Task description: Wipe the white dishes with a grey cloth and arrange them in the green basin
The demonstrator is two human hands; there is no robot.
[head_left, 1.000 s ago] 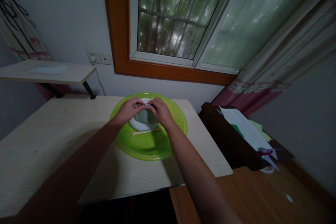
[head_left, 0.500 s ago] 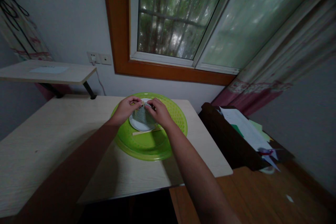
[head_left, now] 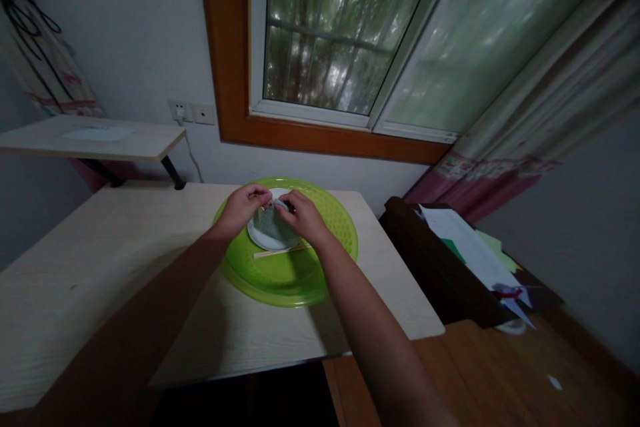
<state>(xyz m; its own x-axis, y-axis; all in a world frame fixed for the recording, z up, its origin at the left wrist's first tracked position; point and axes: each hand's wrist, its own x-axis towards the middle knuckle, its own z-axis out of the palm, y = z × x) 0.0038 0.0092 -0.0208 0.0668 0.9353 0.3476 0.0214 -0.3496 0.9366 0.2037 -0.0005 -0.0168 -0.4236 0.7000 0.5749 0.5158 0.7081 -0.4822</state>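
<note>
A grey-green piece with a cloth-like surface [head_left: 275,223] lies over a white plate [head_left: 265,243]. My left hand [head_left: 245,208], fingers bent into a pinch, is at the upper left edge of this piece. From the other side my right hand [head_left: 301,213] pinches its upper edge, thumb and fingers drawn together. The fingertips of both hands almost meet, and whatever small part lies between them is hard to make out. Under the plate is a round green plastic tray [head_left: 295,288]. A pair of pale chopsticks [head_left: 277,252] rests on the tray just in front of the plate.
The tray stands on a pale wooden table [head_left: 195,320]. At the left a raised shelf [head_left: 155,140] on black legs holds a sheet of paper. Behind are the wall and a window [head_left: 325,33]. To the right, papers [head_left: 465,240] lie on dark furniture.
Both hands stay at the top edge of the grey-green piece with only slight finger movement. The whole view has shifted a little.
</note>
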